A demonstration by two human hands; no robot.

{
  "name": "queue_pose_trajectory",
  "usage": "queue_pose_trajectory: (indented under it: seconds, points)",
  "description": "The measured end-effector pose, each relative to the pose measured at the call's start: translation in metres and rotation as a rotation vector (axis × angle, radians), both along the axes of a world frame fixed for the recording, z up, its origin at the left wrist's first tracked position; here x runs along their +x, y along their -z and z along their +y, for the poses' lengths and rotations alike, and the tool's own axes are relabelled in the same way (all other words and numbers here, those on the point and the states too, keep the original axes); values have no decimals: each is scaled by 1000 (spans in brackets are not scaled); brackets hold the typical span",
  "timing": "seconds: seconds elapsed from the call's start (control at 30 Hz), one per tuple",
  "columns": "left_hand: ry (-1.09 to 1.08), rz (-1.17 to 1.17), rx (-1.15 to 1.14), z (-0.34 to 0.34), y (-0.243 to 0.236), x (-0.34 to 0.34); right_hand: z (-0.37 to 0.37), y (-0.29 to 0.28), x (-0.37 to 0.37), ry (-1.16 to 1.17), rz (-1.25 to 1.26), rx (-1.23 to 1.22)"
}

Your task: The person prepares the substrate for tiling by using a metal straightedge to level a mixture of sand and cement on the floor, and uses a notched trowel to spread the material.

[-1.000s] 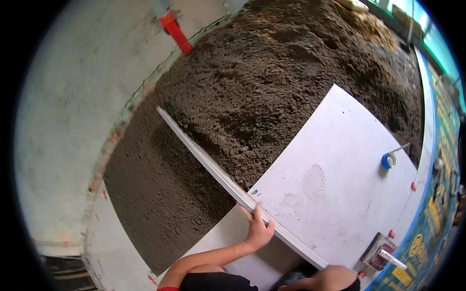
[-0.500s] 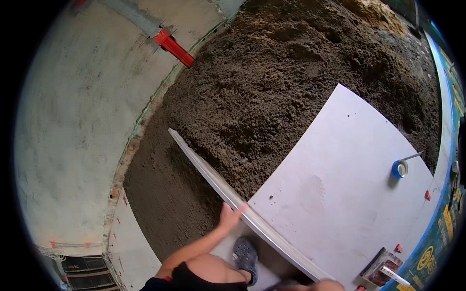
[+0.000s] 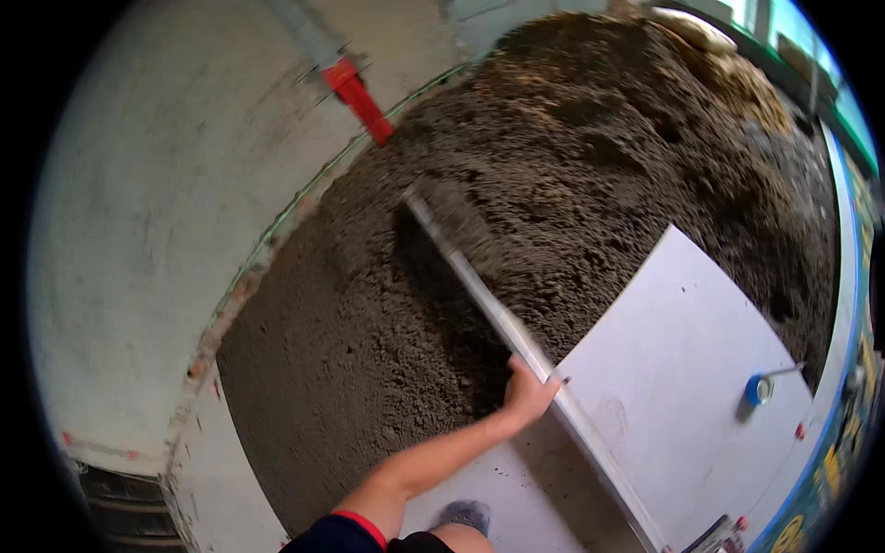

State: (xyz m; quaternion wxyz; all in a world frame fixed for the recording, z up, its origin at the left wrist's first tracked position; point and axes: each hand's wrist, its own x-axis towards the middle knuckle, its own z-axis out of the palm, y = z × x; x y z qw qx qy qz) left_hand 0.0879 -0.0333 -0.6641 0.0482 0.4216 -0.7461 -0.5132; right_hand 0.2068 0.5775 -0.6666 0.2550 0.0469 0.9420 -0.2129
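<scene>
My left hand [image 3: 530, 394] reaches forward and is closed around a long, pale metal straightedge [image 3: 489, 304]. The bar slants from the dark, damp sand-like mortar [image 3: 341, 369] at upper left down to the lower edge. A dark shadow runs along its left side; whether its far end touches the mortar, I cannot tell. Close by on the right lies a large pale tile [image 3: 682, 341], partly behind the bar. My right hand is out of sight.
On the tile stands a small blue round container [image 3: 760, 391] with a thin handle. Red clips [image 3: 800, 430] sit along the right edge. A wall with red conduit [image 3: 359, 100] bounds the left. Loose mortar heaps [image 3: 590, 120] rise at the back.
The straightedge and my left hand have moved forward and right across the mortar. My right hand has dropped out of view, and the whole view has shifted.
</scene>
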Motion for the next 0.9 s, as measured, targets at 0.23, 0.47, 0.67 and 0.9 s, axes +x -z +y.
queue_pose_trajectory:
  seconds: [0.23,0.47,0.67,0.9]
  points:
    - [29,-98,-123,-111,-55,-70,-161,-48,-29,-543,104,-14]
    - [87,26,-120,23,-32,56,-51,-43,44,-187,63,133]
    - [206,10,-142,114,-2,27,-17,-35,93,79,26,37]
    - [215,239,-161,32,17,-144,-112,-16,18,-19,-3,274]
